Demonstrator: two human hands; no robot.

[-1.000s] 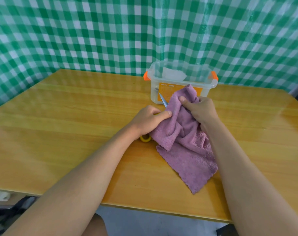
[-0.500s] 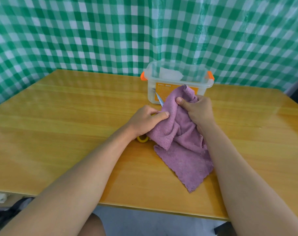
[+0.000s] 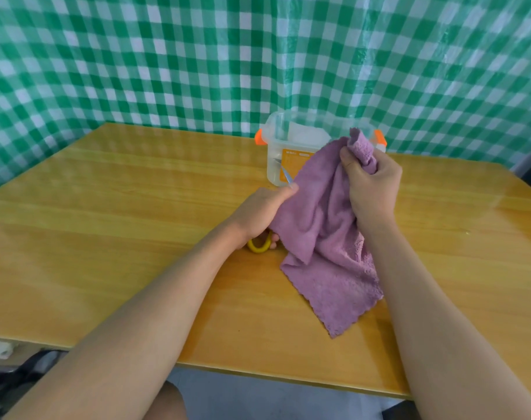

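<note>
Fingers [image 3: 274,237] of the left hand [image 3: 258,213] are curled round the scissors [image 3: 255,248], fist low over the table [image 3: 106,222] approx mid-width. Only a yellow handle loop shows under the palm, touching the wood.

Nearest: both forearms come in over the near edge, left one on a diagonal, right one steeper. Just beyond, right of ctr, the purple cloth [image 3: 327,237] has its lower corner & scalloped hem lying flat on the table, not far from the near edge. The rest rises in folds toward the far side, draped btw the two hands.

The left thumb lies along the cloth's left edge, & a thin steel blade [image 3: 286,176] pokes out past the thumb tip, pointing at the far edge.

The right hand [image 3: 371,192] is raised higher, thumb & fingers bunched tight on the cloth's top corner, w/ a small tuft sticking up above the fist.

Behind both hands, near the far edge & right of ctr, stands a clear plastic box [image 3: 273,171] w/ orange clips & an orange label, something white inside. The cloth hides part of its front.

Farthest: a green-white checked curtain [image 3: 167,56] hangs behind the far edge.
</note>
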